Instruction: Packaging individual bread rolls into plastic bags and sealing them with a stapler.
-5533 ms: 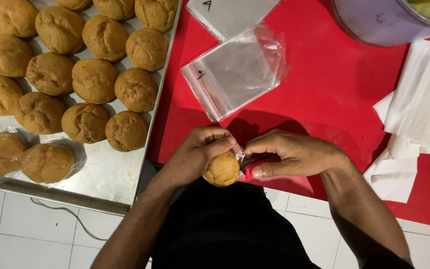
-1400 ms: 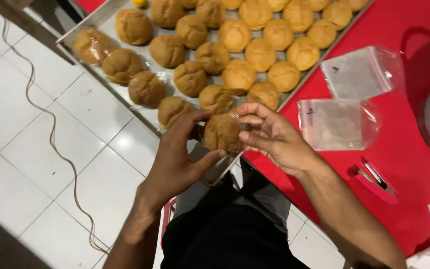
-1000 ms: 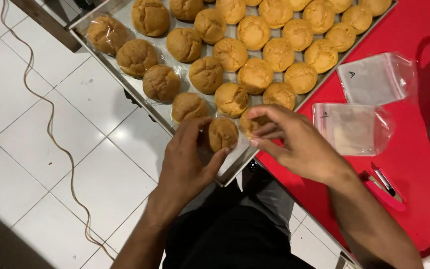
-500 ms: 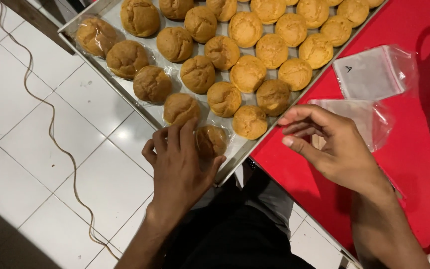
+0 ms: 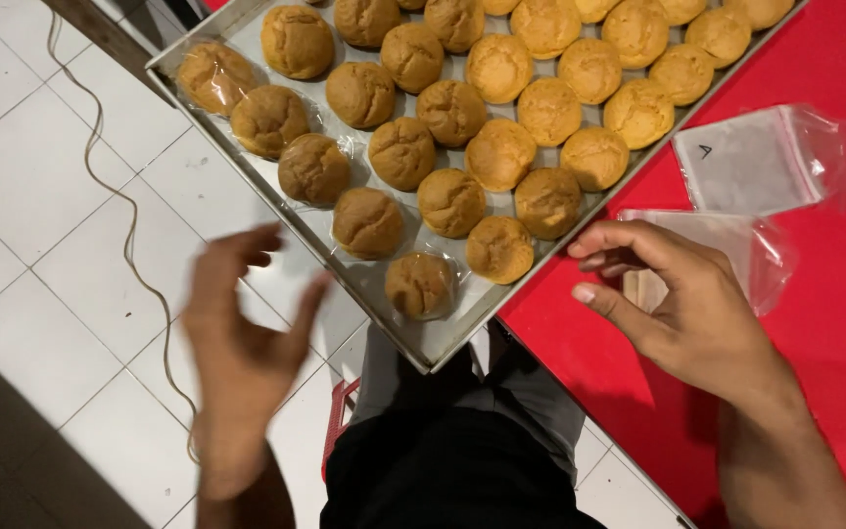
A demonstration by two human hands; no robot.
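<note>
A metal baking tray (image 5: pixel 443 343) holds several round golden-brown buns, some wrapped in clear plastic. The nearest wrapped bun (image 5: pixel 420 284) lies at the tray's near corner. My left hand (image 5: pixel 242 338), blurred, hangs open over the white tiled floor, left of the tray and holding nothing. My right hand (image 5: pixel 682 304) hovers over the red table (image 5: pixel 815 392), fingers curled and apart, with its fingertips at a clear plastic bag (image 5: pixel 736 245). A second clear bag (image 5: pixel 756 162) lies just beyond it.
The tray overhangs the red table's left edge, above the tiled floor (image 5: pixel 31 264). A thin cable (image 5: pixel 129 235) snakes across the tiles. My dark-clothed lap (image 5: pixel 452 460) is below the tray corner.
My left hand set the wrapped bun down at the tray's near corner and pulled back to the left. My right hand moved right onto the red table toward the clear bags.
</note>
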